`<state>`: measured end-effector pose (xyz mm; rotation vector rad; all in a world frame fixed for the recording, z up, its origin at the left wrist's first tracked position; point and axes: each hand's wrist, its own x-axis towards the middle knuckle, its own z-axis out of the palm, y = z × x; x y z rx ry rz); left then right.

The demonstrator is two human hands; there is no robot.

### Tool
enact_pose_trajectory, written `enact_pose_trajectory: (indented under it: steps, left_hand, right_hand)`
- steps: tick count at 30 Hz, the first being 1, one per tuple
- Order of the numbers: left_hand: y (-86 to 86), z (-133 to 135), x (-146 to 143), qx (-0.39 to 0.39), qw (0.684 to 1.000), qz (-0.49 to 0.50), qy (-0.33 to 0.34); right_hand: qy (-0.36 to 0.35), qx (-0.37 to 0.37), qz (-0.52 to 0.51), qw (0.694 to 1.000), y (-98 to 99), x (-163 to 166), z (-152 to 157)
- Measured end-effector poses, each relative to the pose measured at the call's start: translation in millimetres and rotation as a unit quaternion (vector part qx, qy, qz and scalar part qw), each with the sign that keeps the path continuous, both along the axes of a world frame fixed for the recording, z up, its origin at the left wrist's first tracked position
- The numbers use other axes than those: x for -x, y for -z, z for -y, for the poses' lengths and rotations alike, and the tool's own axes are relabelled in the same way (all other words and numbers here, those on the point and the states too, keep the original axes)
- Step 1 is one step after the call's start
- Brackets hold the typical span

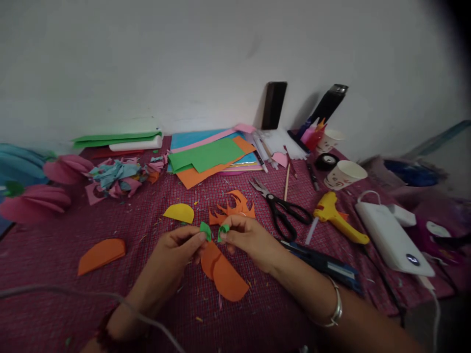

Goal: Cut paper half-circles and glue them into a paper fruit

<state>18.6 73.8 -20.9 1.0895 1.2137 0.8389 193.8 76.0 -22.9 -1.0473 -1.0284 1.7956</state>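
Note:
My left hand (pixel 186 243) pinches a small green paper piece (pixel 205 231) between thumb and fingertips. A curled green paper strip (pixel 222 231) is gripped in my right hand (pixel 248 240), a short gap to the right of the first piece. Just below my fingers lie orange paper half-circles (pixel 230 279), partly overlapping. Behind my right hand are spiky orange paper scraps (pixel 235 203). A yellow paper half-circle (pixel 179 213) rests beyond my left hand, and folded orange half-circles (pixel 102 256) sit farther left.
Black-handled scissors (pixel 283 211), a yellow glue gun (pixel 340 218), a blue cutter (pixel 327 267) and a white power bank (pixel 395 238) lie to the right. Coloured paper sheets (pixel 209 157) are stacked at the back. Pink paper pumpkins (pixel 35 201) and crumpled scraps (pixel 116 176) occupy the left. A cable (pixel 110 294) crosses the front left.

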Motion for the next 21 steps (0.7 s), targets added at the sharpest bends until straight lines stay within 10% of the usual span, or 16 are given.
enact_pose_trajectory:
  steps: [21]
  left_hand:
    - [-2.4,8,-7,0.057,0.994,0.084,-0.039]
  right_hand:
    - [0.023,-0.074,0.088,0.993,5.1,16,5]
